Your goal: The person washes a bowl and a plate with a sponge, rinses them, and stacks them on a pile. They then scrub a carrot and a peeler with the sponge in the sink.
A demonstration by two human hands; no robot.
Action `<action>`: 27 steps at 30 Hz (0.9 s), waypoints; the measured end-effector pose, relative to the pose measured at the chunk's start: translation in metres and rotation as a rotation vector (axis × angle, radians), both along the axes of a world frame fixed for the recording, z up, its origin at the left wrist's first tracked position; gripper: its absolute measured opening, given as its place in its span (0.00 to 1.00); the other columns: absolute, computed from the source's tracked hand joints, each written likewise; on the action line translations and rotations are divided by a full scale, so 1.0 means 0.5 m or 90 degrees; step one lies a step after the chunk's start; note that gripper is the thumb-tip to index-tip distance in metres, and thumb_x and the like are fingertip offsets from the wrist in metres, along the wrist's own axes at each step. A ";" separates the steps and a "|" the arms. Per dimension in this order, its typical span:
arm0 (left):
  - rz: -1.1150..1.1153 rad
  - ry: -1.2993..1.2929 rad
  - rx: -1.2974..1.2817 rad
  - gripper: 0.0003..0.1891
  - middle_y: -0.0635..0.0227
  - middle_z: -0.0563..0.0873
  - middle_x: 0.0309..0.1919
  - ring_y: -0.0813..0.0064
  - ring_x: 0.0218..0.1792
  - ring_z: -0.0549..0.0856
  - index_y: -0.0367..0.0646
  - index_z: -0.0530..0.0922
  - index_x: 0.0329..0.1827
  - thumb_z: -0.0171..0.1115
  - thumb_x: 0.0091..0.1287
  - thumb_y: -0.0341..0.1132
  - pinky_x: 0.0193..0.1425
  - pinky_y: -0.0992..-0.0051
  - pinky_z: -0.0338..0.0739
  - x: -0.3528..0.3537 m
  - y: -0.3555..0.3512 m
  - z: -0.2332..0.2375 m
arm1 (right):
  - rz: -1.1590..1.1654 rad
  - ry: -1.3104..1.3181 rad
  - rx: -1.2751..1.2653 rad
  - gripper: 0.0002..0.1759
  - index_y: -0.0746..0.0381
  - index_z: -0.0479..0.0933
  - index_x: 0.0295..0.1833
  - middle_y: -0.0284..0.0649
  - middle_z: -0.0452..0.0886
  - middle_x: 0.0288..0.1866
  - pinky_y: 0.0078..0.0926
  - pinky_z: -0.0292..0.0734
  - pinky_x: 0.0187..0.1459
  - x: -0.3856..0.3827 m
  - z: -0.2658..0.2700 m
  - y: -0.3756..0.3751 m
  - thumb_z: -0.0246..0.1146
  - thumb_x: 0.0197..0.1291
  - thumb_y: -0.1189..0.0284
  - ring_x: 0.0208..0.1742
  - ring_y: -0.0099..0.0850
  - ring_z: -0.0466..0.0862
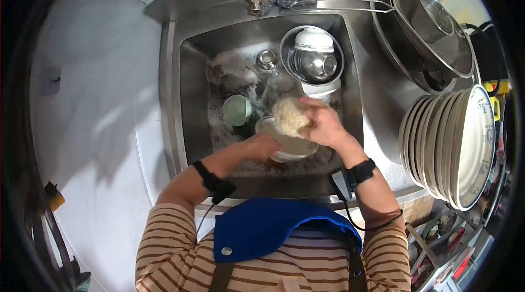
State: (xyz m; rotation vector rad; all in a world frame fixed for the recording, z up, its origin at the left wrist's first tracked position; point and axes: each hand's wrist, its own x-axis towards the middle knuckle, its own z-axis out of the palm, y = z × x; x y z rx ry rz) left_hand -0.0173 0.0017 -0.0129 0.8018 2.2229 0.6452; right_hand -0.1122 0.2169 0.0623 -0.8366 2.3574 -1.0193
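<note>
bright light, shadowed white tiles (98, 128), glare on steel counter (378, 147), dark fisheye edges

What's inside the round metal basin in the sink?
Metal basin: an upturned white bowl and a steel bowl visible. Whatever lies beneath them is covered, can't tell.

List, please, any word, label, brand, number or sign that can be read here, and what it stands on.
No text can be read.
Rightmost plate: bluish marks on its face, too small to make out.
White bowl with a dark-marked band: too blurred to tell lettering from pattern.
</note>
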 end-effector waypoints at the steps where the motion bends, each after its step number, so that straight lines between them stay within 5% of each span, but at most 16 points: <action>1: -0.019 0.033 -0.006 0.07 0.61 0.81 0.36 0.58 0.45 0.78 0.45 0.76 0.35 0.58 0.54 0.33 0.55 0.58 0.65 -0.003 0.011 -0.006 | 0.054 -0.002 0.020 0.26 0.60 0.78 0.48 0.43 0.68 0.62 0.30 0.63 0.62 -0.001 -0.061 -0.007 0.63 0.36 0.69 0.62 0.40 0.68; 4: 0.026 0.061 -0.043 0.11 0.64 0.80 0.35 0.61 0.48 0.76 0.46 0.77 0.37 0.63 0.50 0.34 0.65 0.57 0.52 0.010 0.030 -0.041 | 0.103 0.013 0.134 0.25 0.58 0.79 0.47 0.44 0.65 0.64 0.32 0.61 0.63 0.006 -0.155 -0.028 0.63 0.36 0.67 0.63 0.41 0.66; 6: 0.436 0.198 0.165 0.21 0.61 0.76 0.44 0.61 0.50 0.75 0.45 0.73 0.47 0.67 0.50 0.37 0.63 0.55 0.57 0.032 0.029 -0.061 | 0.101 -0.015 0.118 0.25 0.58 0.79 0.47 0.43 0.62 0.66 0.32 0.60 0.63 -0.009 -0.182 -0.042 0.64 0.36 0.64 0.65 0.41 0.64; 7: 0.430 0.192 0.162 0.21 0.61 0.76 0.44 0.61 0.50 0.75 0.45 0.73 0.47 0.67 0.50 0.37 0.63 0.55 0.57 0.029 0.031 -0.084 | 0.100 -0.014 0.101 0.25 0.57 0.79 0.46 0.43 0.61 0.67 0.32 0.60 0.63 -0.017 -0.184 -0.053 0.64 0.36 0.63 0.65 0.41 0.64; 9: 0.937 -0.280 0.406 0.34 0.55 0.67 0.56 0.60 0.57 0.71 0.44 0.63 0.59 0.69 0.52 0.42 0.59 0.50 0.63 0.034 0.043 -0.126 | 0.075 -0.007 0.037 0.22 0.58 0.81 0.41 0.43 0.60 0.68 0.32 0.61 0.62 -0.022 -0.215 -0.071 0.66 0.35 0.62 0.65 0.41 0.64; 10: 0.936 -0.291 0.400 0.34 0.55 0.67 0.56 0.60 0.57 0.71 0.44 0.63 0.59 0.69 0.52 0.42 0.59 0.50 0.63 0.026 0.047 -0.122 | 0.071 -0.017 0.039 0.22 0.58 0.81 0.41 0.43 0.60 0.68 0.32 0.61 0.62 -0.024 -0.217 -0.073 0.66 0.35 0.62 0.65 0.41 0.64; 12: 1.203 -0.532 0.603 0.33 0.58 0.67 0.60 0.58 0.59 0.70 0.45 0.61 0.63 0.63 0.58 0.49 0.53 0.58 0.73 -0.010 0.046 -0.112 | -0.058 -0.228 -0.084 0.20 0.62 0.80 0.34 0.45 0.60 0.67 0.33 0.62 0.61 -0.045 -0.211 -0.076 0.68 0.34 0.61 0.64 0.43 0.65; 14: 1.125 -0.642 0.603 0.34 0.60 0.65 0.62 0.60 0.59 0.69 0.47 0.59 0.65 0.56 0.61 0.55 0.57 0.58 0.70 -0.029 0.037 -0.113 | -0.062 -0.211 -0.123 0.16 0.65 0.78 0.29 0.45 0.63 0.65 0.31 0.63 0.59 -0.057 -0.235 -0.074 0.70 0.34 0.66 0.62 0.40 0.66; 16: 1.101 -0.851 0.620 0.34 0.62 0.67 0.61 0.61 0.59 0.69 0.48 0.60 0.65 0.48 0.62 0.61 0.59 0.56 0.67 -0.028 0.054 -0.104 | -0.213 -0.312 -0.341 0.13 0.66 0.77 0.28 0.43 0.67 0.61 0.27 0.65 0.56 -0.048 -0.252 -0.065 0.71 0.36 0.72 0.58 0.35 0.70; 18: 1.078 -0.830 0.708 0.31 0.64 0.69 0.60 0.59 0.59 0.69 0.48 0.61 0.64 0.45 0.64 0.59 0.62 0.56 0.64 -0.038 0.075 -0.094 | -0.293 -0.512 -0.416 0.09 0.67 0.77 0.28 0.39 0.69 0.58 0.24 0.64 0.55 -0.058 -0.209 -0.045 0.69 0.40 0.75 0.54 0.30 0.71; 21: 1.035 -0.822 0.849 0.28 0.62 0.70 0.59 0.57 0.59 0.70 0.47 0.62 0.64 0.46 0.65 0.53 0.59 0.54 0.67 -0.038 0.073 -0.120 | -0.288 -0.484 -0.378 0.09 0.67 0.78 0.29 0.40 0.69 0.58 0.25 0.64 0.56 -0.053 -0.141 -0.018 0.68 0.40 0.77 0.56 0.30 0.70; 23: 0.896 -0.902 0.725 0.28 0.61 0.71 0.58 0.56 0.57 0.72 0.46 0.62 0.63 0.49 0.62 0.49 0.56 0.51 0.70 -0.036 0.052 -0.107 | -0.243 -0.309 -0.405 0.10 0.68 0.78 0.31 0.41 0.69 0.60 0.26 0.64 0.57 -0.041 -0.123 -0.007 0.67 0.39 0.79 0.57 0.32 0.71; 27: 0.867 -0.819 0.686 0.30 0.59 0.71 0.57 0.56 0.55 0.74 0.45 0.63 0.62 0.53 0.58 0.49 0.51 0.51 0.75 -0.012 0.045 -0.074 | -0.210 -0.220 -0.382 0.10 0.68 0.78 0.30 0.43 0.68 0.62 0.27 0.62 0.59 -0.020 -0.049 0.033 0.66 0.36 0.79 0.60 0.35 0.69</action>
